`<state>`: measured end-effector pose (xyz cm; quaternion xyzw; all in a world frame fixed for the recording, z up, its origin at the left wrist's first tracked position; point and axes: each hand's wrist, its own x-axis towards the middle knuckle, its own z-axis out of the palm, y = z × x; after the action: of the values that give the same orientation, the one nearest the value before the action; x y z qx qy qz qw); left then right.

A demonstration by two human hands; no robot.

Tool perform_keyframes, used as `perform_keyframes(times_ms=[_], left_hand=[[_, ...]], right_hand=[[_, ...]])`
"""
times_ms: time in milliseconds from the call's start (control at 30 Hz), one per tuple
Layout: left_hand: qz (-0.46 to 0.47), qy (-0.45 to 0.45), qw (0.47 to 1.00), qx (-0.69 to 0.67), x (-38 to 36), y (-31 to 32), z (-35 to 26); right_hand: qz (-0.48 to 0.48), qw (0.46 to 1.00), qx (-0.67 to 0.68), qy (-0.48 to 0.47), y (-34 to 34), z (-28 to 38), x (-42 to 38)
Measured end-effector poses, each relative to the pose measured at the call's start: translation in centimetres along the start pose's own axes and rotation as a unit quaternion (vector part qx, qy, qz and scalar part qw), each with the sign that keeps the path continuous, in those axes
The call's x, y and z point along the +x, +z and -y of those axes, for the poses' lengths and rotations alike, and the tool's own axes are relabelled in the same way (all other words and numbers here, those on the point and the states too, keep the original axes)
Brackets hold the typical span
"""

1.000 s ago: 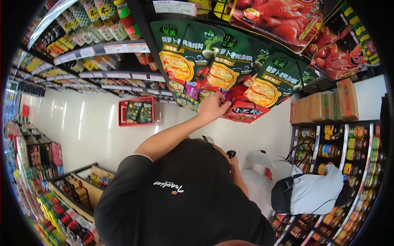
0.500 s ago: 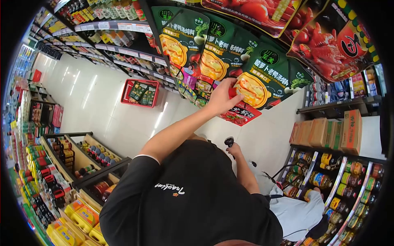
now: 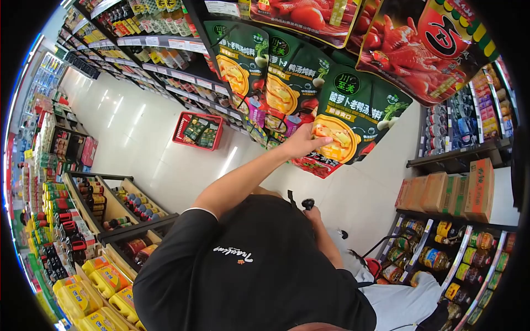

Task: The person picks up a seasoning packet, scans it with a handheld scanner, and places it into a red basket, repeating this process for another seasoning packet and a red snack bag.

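My left hand [image 3: 302, 142] grips the lower left edge of a green soup seasoning pouch [image 3: 359, 99], with the thumb across its printed front and the other fingers hidden behind. Two matching green pouches [image 3: 290, 77] hang beside it to the left. Under my hand, part of a red pouch [image 3: 316, 166] shows below the green one. My right hand [image 3: 314, 214], lower and close to my body, is closed round a dark object with a rounded black top [image 3: 308, 204]; its kind is not clear.
Large red pouches [image 3: 425, 52] hang above. A red shopping basket [image 3: 214, 142] with green packets stands on the floor. Shelves of bottles [image 3: 182, 44] run along the left. Cardboard boxes [image 3: 477, 190] and jars [image 3: 433, 258] are at right, near another person's grey clothing [image 3: 400, 295].
My left thumb now lies further over the pouch's front, and the pouch's lower part has come slightly towards me. The whole view has shifted a little. My right hand keeps its hold.
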<state>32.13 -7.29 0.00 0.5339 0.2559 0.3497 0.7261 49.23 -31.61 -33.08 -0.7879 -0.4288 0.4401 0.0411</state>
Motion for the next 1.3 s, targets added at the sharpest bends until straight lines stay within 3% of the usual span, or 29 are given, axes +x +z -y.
perform_keyframes(times_ms=[133, 200, 233, 300, 400, 467, 567, 700, 833, 1033, 1167, 1300], left_hand=[[-0.003, 0.035, 0.999, -0.002, -1.3, 1.1, -0.8], [-0.005, 0.000, 0.999, 0.035, -3.4, 2.7, -3.3], [-0.020, 0.056, 0.998, 0.035, -4.3, 3.5, -3.3], [-0.010, -0.021, 0.992, 0.125, -6.8, 4.2, -4.6], [0.017, 0.072, 0.983, 0.170, -9.9, 4.4, -2.8], [0.035, 0.066, 0.972, 0.223, -12.2, 4.4, -4.8], [0.089, 0.134, 0.911, 0.380, -14.8, 3.0, -6.5], [0.085, 0.263, 0.907, 0.319, -17.3, 1.5, -6.9], [0.101, 0.257, 0.887, 0.370, -20.4, -2.3, -8.3], [-0.033, 0.259, 0.913, 0.313, -27.3, -10.9, -10.2], [-0.142, 0.060, 0.926, 0.344, -34.7, -17.3, -11.7], [-0.269, 0.077, 0.939, 0.199, -40.6, -21.4, -11.2]], right_hand=[[0.070, 0.997, 0.027, 0.016, 0.0, 0.9, -0.1], [0.082, 0.995, 0.046, 0.030, 0.7, 1.2, -0.2], [0.099, 0.994, 0.037, 0.026, 1.1, 1.1, -0.1], [0.131, 0.991, 0.017, 0.019, 1.7, 1.0, 0.1], [0.167, 0.986, -0.005, 0.011, 2.1, 1.7, 0.2], [0.165, 0.986, -0.001, 0.016, 2.5, 2.2, 0.2], [0.162, 0.986, 0.018, 0.024, 2.9, 2.9, 0.0], [0.148, 0.986, 0.062, 0.038, 3.7, 4.4, 0.0], [0.128, 0.978, 0.151, 0.064, 5.0, 7.0, 0.3], [0.114, 0.931, 0.337, 0.084, 9.2, 15.3, -0.1], [0.137, 0.878, 0.455, 0.057, 12.5, 23.1, -1.4], [0.202, 0.828, 0.523, -0.024, 14.6, 32.5, -4.5]])
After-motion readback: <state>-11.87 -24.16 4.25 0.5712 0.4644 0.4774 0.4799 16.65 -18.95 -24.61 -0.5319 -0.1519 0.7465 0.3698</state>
